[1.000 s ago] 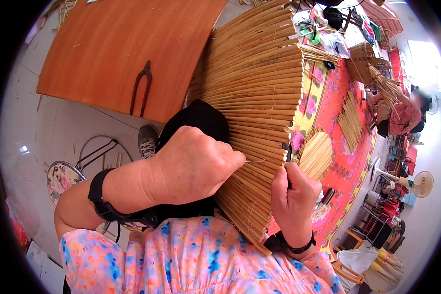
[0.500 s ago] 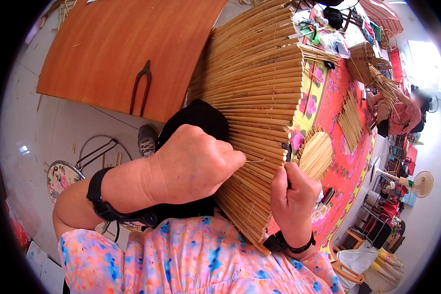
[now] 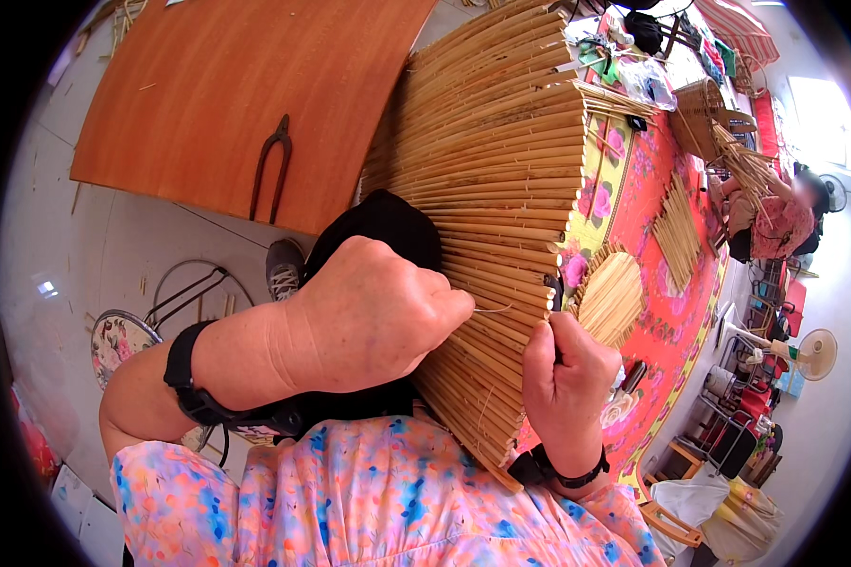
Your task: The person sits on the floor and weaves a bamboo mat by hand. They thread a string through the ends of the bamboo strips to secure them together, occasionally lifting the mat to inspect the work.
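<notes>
Across my lap and stretching away from me lies a mat of reed stalks [image 3: 501, 180], bound side by side in rows. My left hand [image 3: 378, 317] is a closed fist above the mat's left part. From its fingertips a thin pale strand [image 3: 494, 309] sticks out to the right, over the stalks. At the mat's right edge, my right hand [image 3: 572, 364] is closed, thumb and fingers pressed together by the cut stalk ends. Whatever it pinches is hidden. A small dark object [image 3: 554, 291] shows at the edge just beyond this hand.
An orange-brown wooden board [image 3: 227, 94] lies at the left with dark iron pincers [image 3: 272, 170] on it. On the red floral cloth [image 3: 667, 331] at the right are an oval reed piece [image 3: 610, 298] and a smaller reed bundle [image 3: 676, 231]. Another person [image 3: 775, 222] sits farther right.
My left forearm and its wrist strap have shifted very slightly. Both fists stay closed in nearly the same places, and the mat has not visibly moved.
</notes>
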